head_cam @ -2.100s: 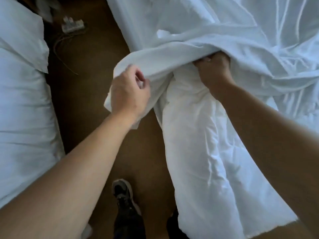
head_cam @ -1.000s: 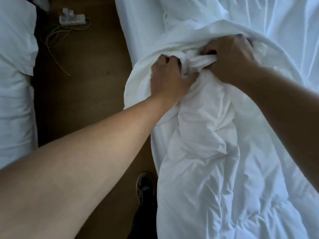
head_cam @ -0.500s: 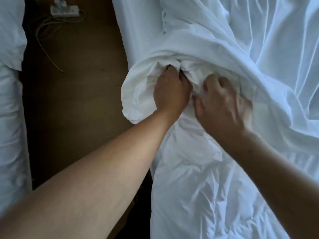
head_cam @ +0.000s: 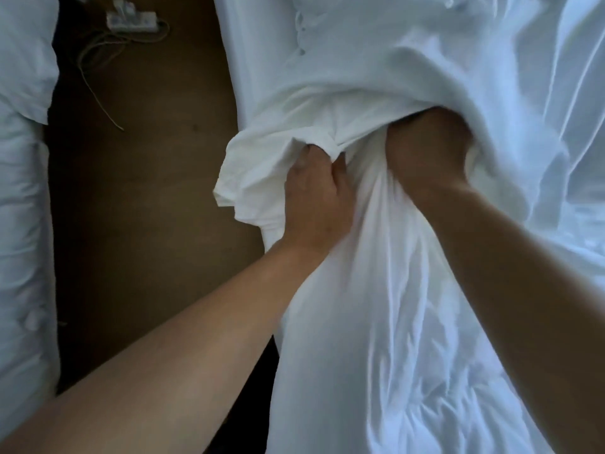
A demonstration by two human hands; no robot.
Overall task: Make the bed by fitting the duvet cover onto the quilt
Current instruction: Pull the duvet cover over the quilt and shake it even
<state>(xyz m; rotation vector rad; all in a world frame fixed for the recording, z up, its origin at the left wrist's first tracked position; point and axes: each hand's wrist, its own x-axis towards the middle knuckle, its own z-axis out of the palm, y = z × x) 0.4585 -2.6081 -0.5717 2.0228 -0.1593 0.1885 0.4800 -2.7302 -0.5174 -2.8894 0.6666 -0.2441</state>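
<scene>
Stuffing is the step in hand: at frame centre my left hand (head_cam: 316, 198) grips the bunched edge of the thin white cotton duvet cover (head_cam: 278, 158), while my right hand (head_cam: 425, 149) is pushed inside its opening, fingers hidden, so I cannot tell their grip. The puffy white quilt (head_cam: 393, 339) trails toward the lower right; next, I judge, it needs feeding deeper toward a far corner.

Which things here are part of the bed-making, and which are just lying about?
Part of the job:
duvet cover, its bunched edge gripped by the left hand
quilt
right hand, pushed in under the cover, fingers hidden

Just lying about:
power strip and its cable on the floor
other bedding at left
</scene>
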